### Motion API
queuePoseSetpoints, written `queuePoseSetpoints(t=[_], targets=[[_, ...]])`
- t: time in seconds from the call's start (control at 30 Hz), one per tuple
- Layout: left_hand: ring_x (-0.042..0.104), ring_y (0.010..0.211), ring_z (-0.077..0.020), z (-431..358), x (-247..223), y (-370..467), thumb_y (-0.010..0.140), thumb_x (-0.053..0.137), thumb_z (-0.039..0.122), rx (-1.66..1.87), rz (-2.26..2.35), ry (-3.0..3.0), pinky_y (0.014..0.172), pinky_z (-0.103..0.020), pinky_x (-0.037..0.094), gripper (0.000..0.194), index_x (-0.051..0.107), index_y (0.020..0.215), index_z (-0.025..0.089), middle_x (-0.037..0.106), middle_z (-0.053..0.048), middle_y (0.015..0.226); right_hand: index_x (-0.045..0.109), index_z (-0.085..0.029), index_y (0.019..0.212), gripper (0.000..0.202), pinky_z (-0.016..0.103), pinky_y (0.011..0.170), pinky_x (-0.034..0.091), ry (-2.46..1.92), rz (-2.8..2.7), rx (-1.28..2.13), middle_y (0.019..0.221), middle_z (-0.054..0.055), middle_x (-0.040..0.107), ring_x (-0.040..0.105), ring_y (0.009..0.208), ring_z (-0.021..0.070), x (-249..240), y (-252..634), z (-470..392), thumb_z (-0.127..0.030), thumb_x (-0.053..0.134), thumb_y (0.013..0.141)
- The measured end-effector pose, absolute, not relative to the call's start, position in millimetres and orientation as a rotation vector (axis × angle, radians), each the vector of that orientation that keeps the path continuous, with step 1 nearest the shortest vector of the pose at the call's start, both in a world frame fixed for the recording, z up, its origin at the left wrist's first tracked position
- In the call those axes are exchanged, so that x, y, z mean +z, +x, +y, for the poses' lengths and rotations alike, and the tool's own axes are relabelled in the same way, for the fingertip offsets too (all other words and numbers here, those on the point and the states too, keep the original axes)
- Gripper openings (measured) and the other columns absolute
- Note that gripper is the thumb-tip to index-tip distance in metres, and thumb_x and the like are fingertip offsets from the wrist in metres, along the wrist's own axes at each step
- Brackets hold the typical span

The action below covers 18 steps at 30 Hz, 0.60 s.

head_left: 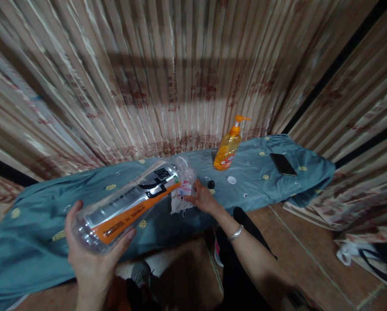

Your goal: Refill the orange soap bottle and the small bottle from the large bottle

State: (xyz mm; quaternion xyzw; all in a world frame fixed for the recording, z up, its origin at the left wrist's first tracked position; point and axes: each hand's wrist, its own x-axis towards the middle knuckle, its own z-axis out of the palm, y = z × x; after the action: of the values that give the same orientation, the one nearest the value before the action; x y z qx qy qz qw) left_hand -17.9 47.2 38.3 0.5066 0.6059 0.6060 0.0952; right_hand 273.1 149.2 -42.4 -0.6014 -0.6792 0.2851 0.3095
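Note:
My left hand (92,259) is closed round the base of a large clear plastic bottle (128,207) with an orange and silver label. The bottle is tilted, its neck end at the mouth of a smaller clear bottle (187,181) with a pink and white label. My right hand (204,197) grips that small bottle from the right side. Under the small bottle lies a crumpled whitish cloth or tissue (178,206). To the right of my right hand are a black cap (211,184) and a white round disc (231,180). Whether liquid passes between the bottles I cannot tell.
An orange pump bottle (227,149) stands upright at the back of the surface covered with teal cloth (161,235). A dark phone (283,164) lies farther right. Behind hangs a pleated, printed curtain-like wall (180,77). A white bag (345,255) sits at the lower right.

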Motion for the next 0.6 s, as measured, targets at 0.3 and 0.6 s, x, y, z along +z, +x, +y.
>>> queuePoseSetpoints(t=[0.3,0.6], targets=[[0.058,0.122,-0.0426,44.9,39.8,-15.6,0.037,0.097,0.055,1.802,1.805,1.533,0.114,-0.073,0.033,0.131,0.050,0.155,0.023,0.059,-0.014,0.136,0.056,-0.022,0.108,0.039,0.030,0.070,0.049,-1.533,-1.791,0.730,0.087,0.000,0.067,0.066,0.078,0.0213,-45.7,274.7,149.9,-0.031,0.082,0.081],[0.062,0.111,-0.0364,46.4,34.0,-22.8,0.038,0.098,0.055,1.790,1.809,1.635,0.116,-0.070,0.033,0.128,0.051,0.155,0.027,0.061,-0.009,0.129,0.056,-0.019,0.112,0.041,0.031,0.073,0.049,-1.595,-1.799,0.736,0.089,0.002,0.068,0.067,0.078,0.0218,-42.2,273.4,149.3,-0.029,0.082,0.082]])
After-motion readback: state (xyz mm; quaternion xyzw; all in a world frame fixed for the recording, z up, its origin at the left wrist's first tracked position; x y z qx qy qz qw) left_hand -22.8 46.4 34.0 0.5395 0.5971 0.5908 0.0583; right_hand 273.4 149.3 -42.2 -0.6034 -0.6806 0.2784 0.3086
